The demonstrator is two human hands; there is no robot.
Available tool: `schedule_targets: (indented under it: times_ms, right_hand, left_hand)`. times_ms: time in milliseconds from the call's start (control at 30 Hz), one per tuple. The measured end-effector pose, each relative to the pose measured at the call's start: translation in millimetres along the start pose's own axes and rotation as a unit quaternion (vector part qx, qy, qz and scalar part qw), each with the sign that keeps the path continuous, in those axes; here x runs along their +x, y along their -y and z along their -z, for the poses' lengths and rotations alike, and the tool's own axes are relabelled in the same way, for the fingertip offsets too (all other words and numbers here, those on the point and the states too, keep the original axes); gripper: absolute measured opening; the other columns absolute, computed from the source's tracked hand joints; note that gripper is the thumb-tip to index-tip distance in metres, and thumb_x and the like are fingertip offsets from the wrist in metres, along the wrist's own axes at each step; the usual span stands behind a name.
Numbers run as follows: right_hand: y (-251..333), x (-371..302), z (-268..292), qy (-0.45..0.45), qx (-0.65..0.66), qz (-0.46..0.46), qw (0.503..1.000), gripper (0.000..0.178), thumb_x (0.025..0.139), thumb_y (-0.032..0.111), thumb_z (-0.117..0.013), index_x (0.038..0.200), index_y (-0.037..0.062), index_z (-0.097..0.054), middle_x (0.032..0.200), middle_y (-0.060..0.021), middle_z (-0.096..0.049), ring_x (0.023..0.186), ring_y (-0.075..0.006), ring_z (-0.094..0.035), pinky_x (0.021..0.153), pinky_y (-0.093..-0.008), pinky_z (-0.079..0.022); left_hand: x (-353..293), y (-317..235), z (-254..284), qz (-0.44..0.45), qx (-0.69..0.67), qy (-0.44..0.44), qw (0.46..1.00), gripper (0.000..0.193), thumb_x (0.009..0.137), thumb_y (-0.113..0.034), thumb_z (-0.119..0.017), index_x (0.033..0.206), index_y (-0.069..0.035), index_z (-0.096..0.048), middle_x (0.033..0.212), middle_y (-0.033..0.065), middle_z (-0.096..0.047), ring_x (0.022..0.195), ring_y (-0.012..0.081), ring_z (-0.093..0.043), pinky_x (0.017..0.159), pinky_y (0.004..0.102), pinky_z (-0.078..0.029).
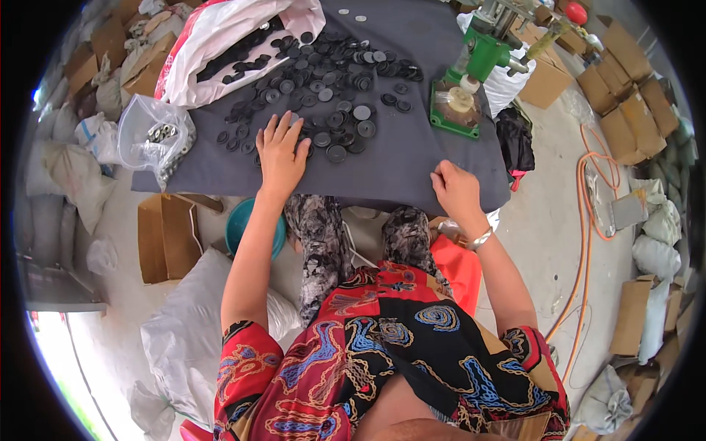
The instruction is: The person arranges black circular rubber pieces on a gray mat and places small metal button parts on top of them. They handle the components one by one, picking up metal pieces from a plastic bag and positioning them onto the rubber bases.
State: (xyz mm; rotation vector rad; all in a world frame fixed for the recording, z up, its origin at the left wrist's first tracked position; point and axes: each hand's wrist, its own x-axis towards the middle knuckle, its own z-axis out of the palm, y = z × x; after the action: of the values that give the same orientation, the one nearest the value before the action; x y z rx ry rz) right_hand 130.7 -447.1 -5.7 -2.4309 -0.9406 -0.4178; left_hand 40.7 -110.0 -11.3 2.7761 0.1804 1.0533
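Note:
Many small black round discs [336, 153], button-like in shape, lie scattered over the dark grey cloth of the table [382, 180]. My left hand [281, 158] rests at the near left side of the pile, fingers stretched and slightly spread, its fingertips among the discs. Near the table's right front edge, my right hand [457, 189] is closed with its fingers curled; what they hold, if anything, is hidden. Beyond it stands a green hand press [482, 59] with a pale round die above its base.
A red and white sack [193, 84] spills discs from its mouth at the far left. Beside it sits a clear plastic bag [143, 121] of small metal parts. Below are a cardboard box [165, 239] and a teal basin [278, 239]. An orange hose [585, 242] runs along the right floor.

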Motion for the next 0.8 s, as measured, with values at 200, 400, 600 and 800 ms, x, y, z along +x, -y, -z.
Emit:
schedule_targets:
  times_ms: [200,400,600,800]
  right_hand:
    - [51.3,66.2,-7.2,0.002,0.099,0.100,0.990,0.014,0.082,0.017,-0.065,0.093,0.0084,-0.062,0.080,-0.0097,-0.059,0.076,-0.0300,-0.061,0.064,-0.0390,-0.049]
    - [106.8,89.2,-44.0,0.077,0.104,0.217,0.967,0.026,0.082,0.018,-0.067,0.107,0.0093,-0.064,0.095,-0.0091,-0.057,0.086,-0.0270,-0.060,0.070,-0.0376,-0.050]
    - [109.0,88.0,-71.1,0.129,0.064,0.213,0.966,0.023,0.080,0.012,-0.067,0.100,0.0059,-0.059,0.097,-0.0140,-0.052,0.082,-0.0300,-0.061,0.071,-0.0401,-0.051]
    - [103.9,90.7,-67.6,0.119,0.124,0.205,0.963,0.026,0.079,0.009,-0.066,0.103,0.0060,-0.054,0.098,-0.0149,-0.051,0.080,-0.0329,-0.061,0.071,-0.0418,-0.051]
  left_hand:
    - [-8.0,3.4,-10.8,0.095,0.050,-0.074,0.991,0.039,0.088,-0.022,-0.059,0.125,-0.007,-0.057,0.132,0.0173,-0.052,0.128,0.0392,-0.041,0.105,0.0592,-0.026]
    - [-16.5,1.9,-12.5,0.140,0.064,-0.091,0.984,0.037,0.087,-0.022,-0.060,0.120,-0.005,-0.059,0.129,0.0190,-0.054,0.126,0.0392,-0.044,0.105,0.0586,-0.028]
    - [-18.4,-0.3,-11.6,0.154,0.035,-0.104,0.982,0.034,0.085,-0.021,-0.061,0.113,-0.003,-0.062,0.124,0.0188,-0.057,0.120,0.0381,-0.049,0.102,0.0540,-0.032]
    - [-16.7,-1.0,-9.2,0.119,0.011,-0.113,0.986,0.032,0.082,-0.018,-0.063,0.111,-0.007,-0.064,0.122,0.0149,-0.059,0.119,0.0354,-0.049,0.101,0.0519,-0.033]
